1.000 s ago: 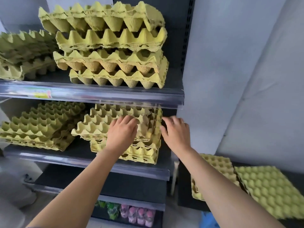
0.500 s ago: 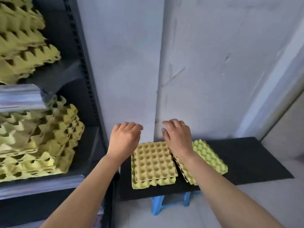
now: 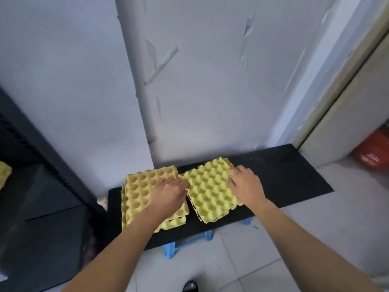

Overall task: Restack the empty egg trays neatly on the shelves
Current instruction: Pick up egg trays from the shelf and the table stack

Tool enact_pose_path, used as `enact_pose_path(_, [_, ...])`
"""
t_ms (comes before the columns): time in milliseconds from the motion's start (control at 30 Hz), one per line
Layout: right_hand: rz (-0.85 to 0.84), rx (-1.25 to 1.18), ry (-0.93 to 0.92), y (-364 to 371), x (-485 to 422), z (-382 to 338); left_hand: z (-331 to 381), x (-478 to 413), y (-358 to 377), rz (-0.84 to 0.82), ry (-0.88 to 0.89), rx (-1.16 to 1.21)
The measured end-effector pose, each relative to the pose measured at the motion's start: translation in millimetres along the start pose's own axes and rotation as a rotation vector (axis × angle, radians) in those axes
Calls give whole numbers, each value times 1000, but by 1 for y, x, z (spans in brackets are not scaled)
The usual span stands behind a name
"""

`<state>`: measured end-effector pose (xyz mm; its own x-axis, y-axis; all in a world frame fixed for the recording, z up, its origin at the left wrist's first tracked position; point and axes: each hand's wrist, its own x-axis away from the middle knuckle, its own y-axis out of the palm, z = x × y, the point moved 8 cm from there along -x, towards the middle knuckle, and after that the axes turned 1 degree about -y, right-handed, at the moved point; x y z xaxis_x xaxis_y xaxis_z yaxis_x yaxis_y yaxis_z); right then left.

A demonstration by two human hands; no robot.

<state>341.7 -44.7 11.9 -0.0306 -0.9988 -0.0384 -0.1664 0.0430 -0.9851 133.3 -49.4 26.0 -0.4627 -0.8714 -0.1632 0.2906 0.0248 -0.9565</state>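
Observation:
Two low stacks of yellow egg trays lie side by side on a black board (image 3: 284, 175). The left tray stack (image 3: 139, 190) is duller yellow; the right tray stack (image 3: 210, 190) is brighter and turned at an angle. My left hand (image 3: 168, 193) lies over the left stack's right side, its curled fingers at the left edge of the right stack. My right hand (image 3: 245, 184) grips the right stack's right edge with bent fingers. The dark shelf unit (image 3: 42, 165) stands at the left, with a corner of another yellow tray (image 3: 4, 171) showing on it.
The board rests on blue plastic stools (image 3: 170, 247) over a tiled floor. A grey wall rises right behind it. A red object (image 3: 372, 152) sits on the floor beyond a door frame at the right. A shoe tip (image 3: 189, 286) shows at the bottom.
The view swung right, from the shelves to the low board. Both hands left the shelf stack, came down, and now close on the right tray stack from both sides.

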Motion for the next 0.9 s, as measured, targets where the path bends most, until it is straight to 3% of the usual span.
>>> enact_pose_path(233, [-265,-69,207,80,-42,83,-3,-77,102,-213,-11,40])
enact_pose_path(467, [-422,-173,367,163,-73,142,-27,-100,211,-461,-155,64])
enact_pose_path(700, [-456,-223,410,245,-121,185,-50,-100,307,-514,-504,268])
enact_pose_path(900, [-483,-249,505,305,-150,213,-70,-97,366,-417,-803,411])
